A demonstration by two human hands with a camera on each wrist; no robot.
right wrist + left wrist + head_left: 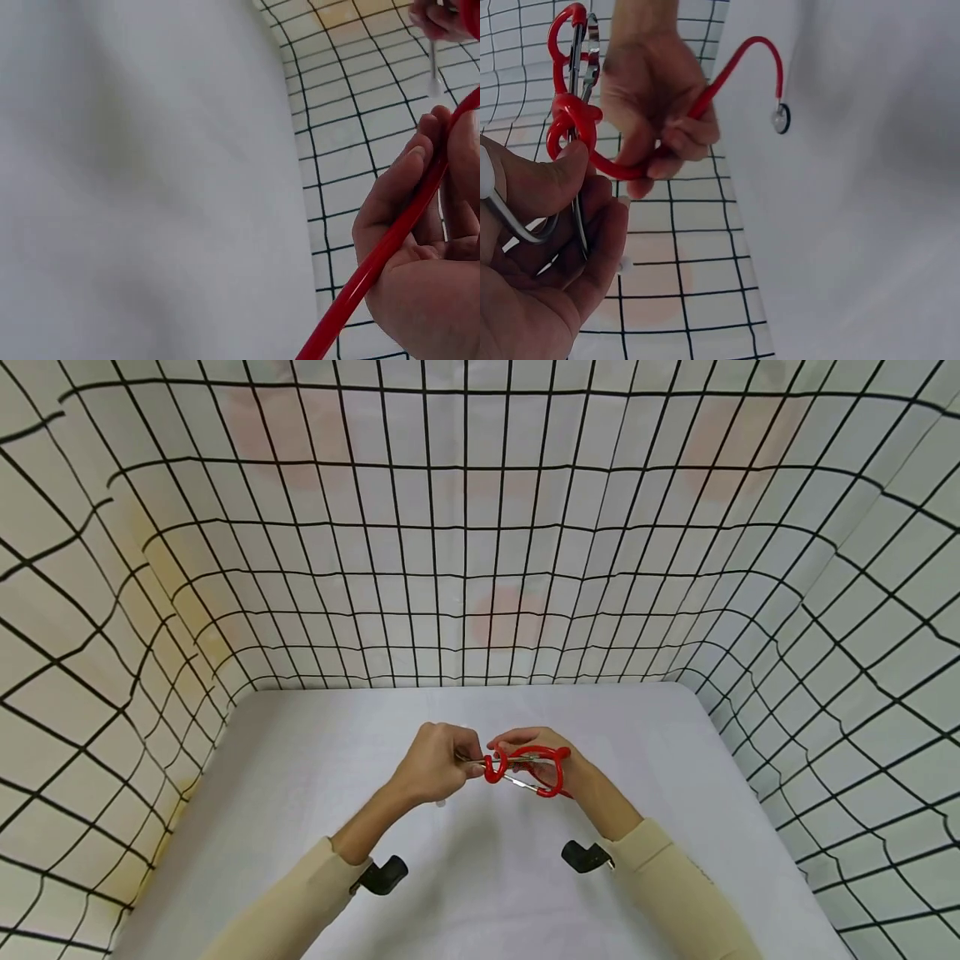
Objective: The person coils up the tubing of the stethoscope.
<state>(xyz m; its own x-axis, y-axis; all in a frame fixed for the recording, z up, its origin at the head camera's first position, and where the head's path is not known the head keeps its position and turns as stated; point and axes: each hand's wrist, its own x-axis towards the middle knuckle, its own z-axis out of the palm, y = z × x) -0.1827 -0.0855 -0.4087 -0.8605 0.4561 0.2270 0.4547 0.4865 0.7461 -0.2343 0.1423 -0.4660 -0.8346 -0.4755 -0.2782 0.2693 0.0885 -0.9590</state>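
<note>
A stethoscope with red tubing [555,777] and a silver metal headset [517,782] is held up above the white table. My left hand [438,764] grips the metal ear tubes [517,223], fingers curled round them. One white ear tip [625,265] pokes out past those fingers. Just beyond the left thumb, the red tubing is looped round the metal tubes. My right hand [536,743] pinches the red tubing farther along, as the right wrist view shows. From there the tubing arches over, and the round chest piece [781,118] hangs at its end.
The white tabletop [337,727] lies beneath both hands. A black wire grid [487,543] surrounds it at the back and both sides, with pale cloth behind. Black wrist-camera mounts [382,875] stick out from the sleeves.
</note>
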